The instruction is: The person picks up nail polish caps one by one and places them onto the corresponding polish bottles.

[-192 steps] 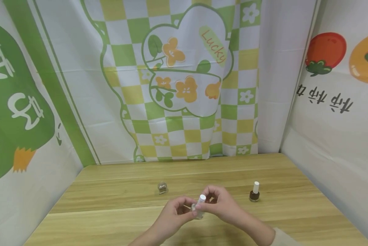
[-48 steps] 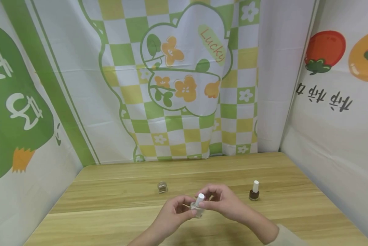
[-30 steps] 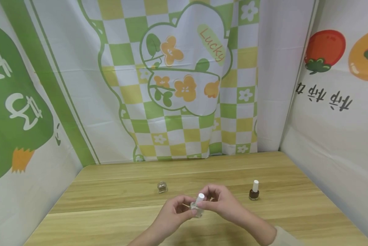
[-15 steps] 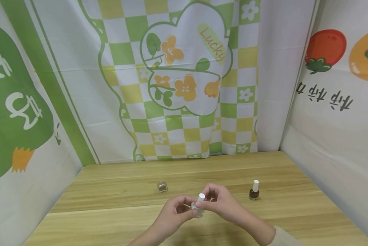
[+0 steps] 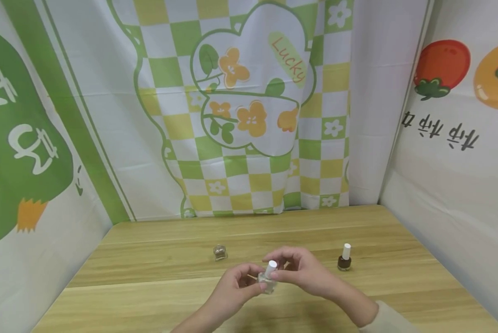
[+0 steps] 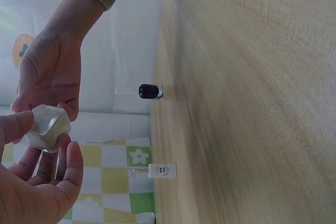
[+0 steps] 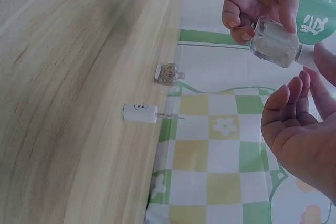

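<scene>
Left hand (image 5: 237, 286) grasping the body of a small clear bottle (image 7: 274, 43), thumb on the near face, fingers round the far side. Right hand (image 5: 301, 273) at the bottle's white cap (image 5: 271, 266), pinching it between thumb and forefinger, remaining fingers bent. Bottle held off the wooden table (image 5: 182, 236), near the middle, cap uppermost, slightly tilted; contents pale, whitish. Far left of the hands: a squat glass bottle (image 5: 220, 253) with brownish, glittery contents, uncapped, upright. Right: a dark bottle (image 5: 345, 263) under a white cap, upright, well apart from the hands. Between these two, seen in both wrist views, a loose white cap (image 6: 164, 171) standing on the table, brush pointing up. Far side: hanging cloth (image 5: 259, 182), green, yellow and white checks. Pale sleeve (image 5: 388, 319) on the right arm.
</scene>
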{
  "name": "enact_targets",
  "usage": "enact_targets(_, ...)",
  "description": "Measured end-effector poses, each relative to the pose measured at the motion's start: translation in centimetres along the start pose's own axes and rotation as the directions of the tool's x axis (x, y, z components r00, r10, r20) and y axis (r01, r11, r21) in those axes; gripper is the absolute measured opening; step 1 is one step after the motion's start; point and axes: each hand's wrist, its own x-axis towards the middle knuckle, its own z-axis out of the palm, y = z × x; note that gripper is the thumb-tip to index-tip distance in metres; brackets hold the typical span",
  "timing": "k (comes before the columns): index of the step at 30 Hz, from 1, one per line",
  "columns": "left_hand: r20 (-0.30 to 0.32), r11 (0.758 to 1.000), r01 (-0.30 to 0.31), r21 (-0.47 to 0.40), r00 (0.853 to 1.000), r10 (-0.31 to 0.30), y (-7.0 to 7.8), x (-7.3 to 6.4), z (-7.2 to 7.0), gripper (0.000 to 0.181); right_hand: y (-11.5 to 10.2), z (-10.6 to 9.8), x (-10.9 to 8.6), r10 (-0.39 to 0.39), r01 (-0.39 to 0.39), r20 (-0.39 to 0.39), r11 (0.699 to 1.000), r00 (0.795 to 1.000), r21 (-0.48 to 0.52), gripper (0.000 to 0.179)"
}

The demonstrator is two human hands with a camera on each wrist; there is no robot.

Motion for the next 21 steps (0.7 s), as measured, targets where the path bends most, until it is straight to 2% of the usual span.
enact_targets(3,0.001,1.0,0.001,-0.007,1.0,-0.001,-0.07,0.03,-0.01,0.024,-0.02,-0.02,0.0,-0.031,0.031,0.033,0.999,0.999,0.02,0.024)
enact_targets(7,0.002,1.0,0.001,-0.011,1.0,-0.001,-0.15,0.05,-0.03,0.024,-0.06,0.05,-0.02,-0.031,0.03,0.039,0.999,0.999,0.03,0.022)
enact_targets(16,-0.006,1.0,0.002,-0.006,1.0,-0.002,-0.14,0.08,0.04,0.024,0.01,0.68,-0.02,0.064,-0.065,-0.066,0.998,0.996,-0.008,0.016)
enact_targets(21,-0.006,1.0,0.002,0.001,1.0,-0.002,-0.1,0.08,0.11,0.024,0.02,0.85,-0.04,0.097,-0.098,-0.09,0.995,0.991,-0.005,0.015)
